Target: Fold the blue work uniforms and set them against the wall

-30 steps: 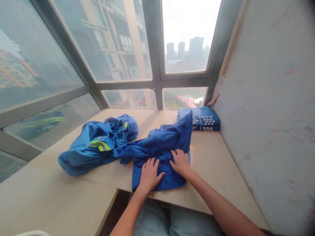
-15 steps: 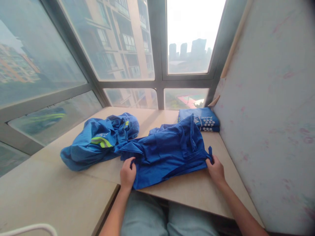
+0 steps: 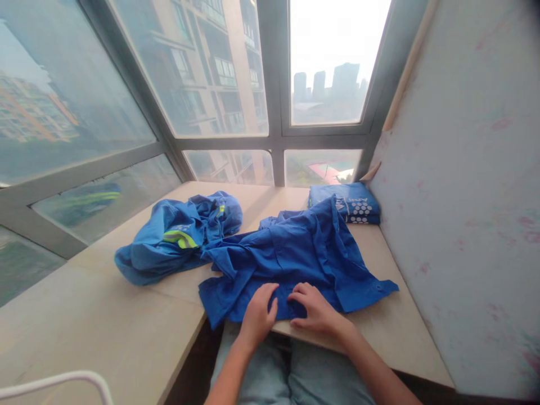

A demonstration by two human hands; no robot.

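A dark blue work garment (image 3: 291, 253) lies rumpled across the table, its near border at the table's front edge. I cannot tell whether it is a jacket or something else. My left hand (image 3: 259, 312) rests at the middle of that near border, fingers bent and thumb apart. Close beside it, my right hand (image 3: 314, 309) has its fingers curved and thumb apart over the same border. Both hands are open, with no cloth visibly gripped. The garment's near corners spread out to the left and right, and the right one shows a small round fastener.
A crumpled blue garment with a yellow-green reflective strip (image 3: 169, 247) lies at the left, touching the dark one. Folded blue clothing with white print (image 3: 358, 202) is stacked at the back right by the wall. A white cable (image 3: 63, 378) curves over the table (image 3: 105, 332) at lower left.
Both hands have let go of the garment's two near corners and come together at the middle of its near border. The corners now lie spread on the table.
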